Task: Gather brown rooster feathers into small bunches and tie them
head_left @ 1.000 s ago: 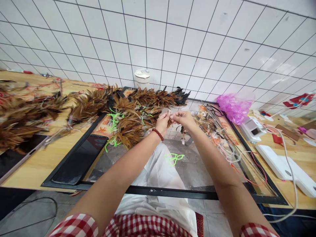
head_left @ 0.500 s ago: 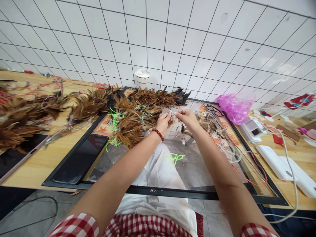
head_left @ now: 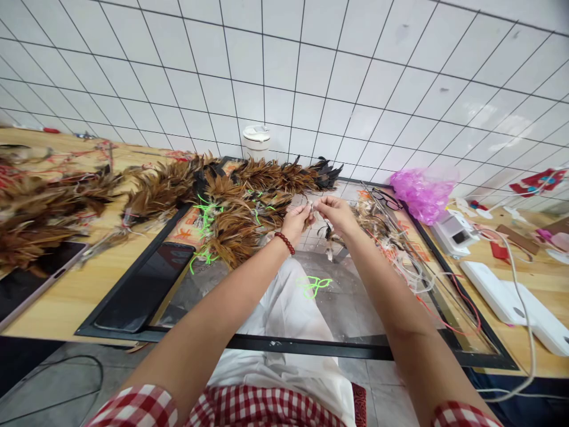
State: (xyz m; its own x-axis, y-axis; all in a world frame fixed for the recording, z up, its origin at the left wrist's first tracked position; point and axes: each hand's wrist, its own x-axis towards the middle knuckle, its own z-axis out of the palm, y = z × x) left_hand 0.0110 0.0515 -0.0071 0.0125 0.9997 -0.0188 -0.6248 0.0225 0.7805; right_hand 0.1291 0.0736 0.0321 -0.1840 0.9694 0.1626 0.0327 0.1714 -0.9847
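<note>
My left hand [head_left: 297, 222], with a red bead bracelet at the wrist, is closed in a pinch on a small tuft of feathers [head_left: 310, 212], pale at the end and mostly hidden by the fingers. Against its tip, my right hand [head_left: 336, 214] pinches too; what lies between those fingers is too small to make out. Both hands are raised over a glass panel in a black frame [head_left: 311, 342]. Left of them lie brown feather bundles [head_left: 235, 237] tied with bright green string. Loose pale and dark feathers [head_left: 368, 214] lie by my right hand. A loop of green string [head_left: 313, 287] rests nearer me.
A black phone [head_left: 144, 287] lies on the panel's left side; another phone [head_left: 38, 279] is farther left. More brown feathers [head_left: 164, 193] cover the wooden table's left. Glasses [head_left: 387, 199], a purple plastic bag [head_left: 422, 196], white devices [head_left: 518, 305] and cables are at right. A white lidded cup [head_left: 256, 141] stands behind.
Both hands stay in nearly the same place, fingertips now slightly closer together. The tuft between them shows less. Nothing else has visibly moved.
</note>
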